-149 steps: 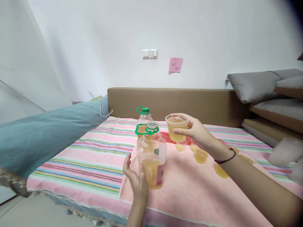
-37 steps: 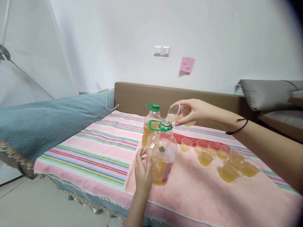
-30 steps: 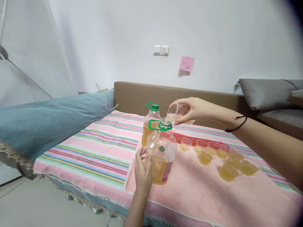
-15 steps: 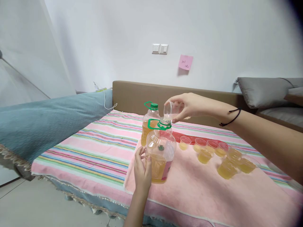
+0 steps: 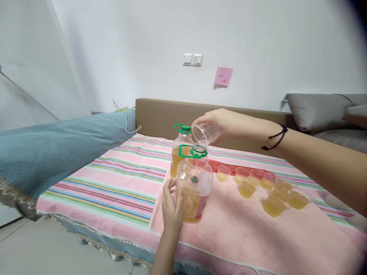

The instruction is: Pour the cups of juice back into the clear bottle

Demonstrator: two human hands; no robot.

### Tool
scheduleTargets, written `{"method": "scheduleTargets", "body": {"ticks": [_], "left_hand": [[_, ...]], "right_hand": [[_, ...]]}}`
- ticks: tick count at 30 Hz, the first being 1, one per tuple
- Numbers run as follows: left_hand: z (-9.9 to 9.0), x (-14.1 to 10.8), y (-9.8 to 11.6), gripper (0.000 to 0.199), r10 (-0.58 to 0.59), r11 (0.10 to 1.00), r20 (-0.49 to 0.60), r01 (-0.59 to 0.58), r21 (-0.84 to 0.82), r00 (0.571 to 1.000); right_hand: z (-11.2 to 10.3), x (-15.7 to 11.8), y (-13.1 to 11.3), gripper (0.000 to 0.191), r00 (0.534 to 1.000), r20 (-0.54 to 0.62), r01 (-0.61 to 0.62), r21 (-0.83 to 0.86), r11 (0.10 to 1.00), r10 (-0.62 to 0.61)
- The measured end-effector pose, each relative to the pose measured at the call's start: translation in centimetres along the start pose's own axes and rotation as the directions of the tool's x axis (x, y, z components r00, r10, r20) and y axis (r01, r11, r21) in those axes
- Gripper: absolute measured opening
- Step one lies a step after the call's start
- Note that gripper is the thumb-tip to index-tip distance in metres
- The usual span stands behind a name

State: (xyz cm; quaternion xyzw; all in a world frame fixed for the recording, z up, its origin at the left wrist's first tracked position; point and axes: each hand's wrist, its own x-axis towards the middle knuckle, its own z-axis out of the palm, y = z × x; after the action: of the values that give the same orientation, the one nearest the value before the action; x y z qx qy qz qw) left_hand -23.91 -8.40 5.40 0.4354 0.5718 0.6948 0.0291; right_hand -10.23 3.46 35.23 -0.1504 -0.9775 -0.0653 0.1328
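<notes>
A large clear bottle (image 5: pixel 190 191) with yellow liquid stands uncapped on a pink cloth (image 5: pixel 226 233), a green handle ring round its neck. My left hand (image 5: pixel 172 202) is wrapped round its lower left side. Above the bottle's mouth, my right hand (image 5: pixel 219 124) grips a clear plastic cup (image 5: pixel 200 133), tilted with its rim facing left and down. No liquid can be made out in that cup. Behind stands a second bottle (image 5: pixel 177 156) of yellow liquid, with a green cap. Several cups of yellow liquid (image 5: pixel 247 188) stand to the right.
A red strip (image 5: pixel 223 167) lies behind the cups. The striped bedspread (image 5: pixel 114 179) reaches a brown headboard (image 5: pixel 160 114). Grey pillows (image 5: pixel 318 110) are at the right, and a blue cover (image 5: pixel 71 141) and white cable (image 5: pixel 127 126) at the left.
My right hand has shifted slightly left and tipped the cup further over the bottle's mouth. The liquid seen at the cup's lower side before is no longer visible. My left hand stays on the bottle.
</notes>
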Motion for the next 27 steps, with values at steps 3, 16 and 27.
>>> {"method": "scheduleTargets", "body": {"ticks": [3,16,27], "left_hand": [[0.0,0.0,-0.1,0.046,-0.009,1.0,0.007,0.009,-0.01,1.0],[0.0,-0.1,-0.1,0.046,-0.005,1.0,0.022,0.005,-0.018,1.0],[0.0,-0.1,0.6,0.051,-0.075,0.997,0.003,0.075,-0.014,0.997]], "right_hand": [[0.4,0.2,0.1,0.039,0.98,-0.068,0.17,-0.191,0.967,-0.186],[0.5,-1.1,-0.9,0.046,0.872,-0.065,0.396,-0.488,0.778,-0.485],[2.1,-4.7,1.5,0.046,0.93,-0.233,0.211,-0.296,0.932,-0.284]]}}
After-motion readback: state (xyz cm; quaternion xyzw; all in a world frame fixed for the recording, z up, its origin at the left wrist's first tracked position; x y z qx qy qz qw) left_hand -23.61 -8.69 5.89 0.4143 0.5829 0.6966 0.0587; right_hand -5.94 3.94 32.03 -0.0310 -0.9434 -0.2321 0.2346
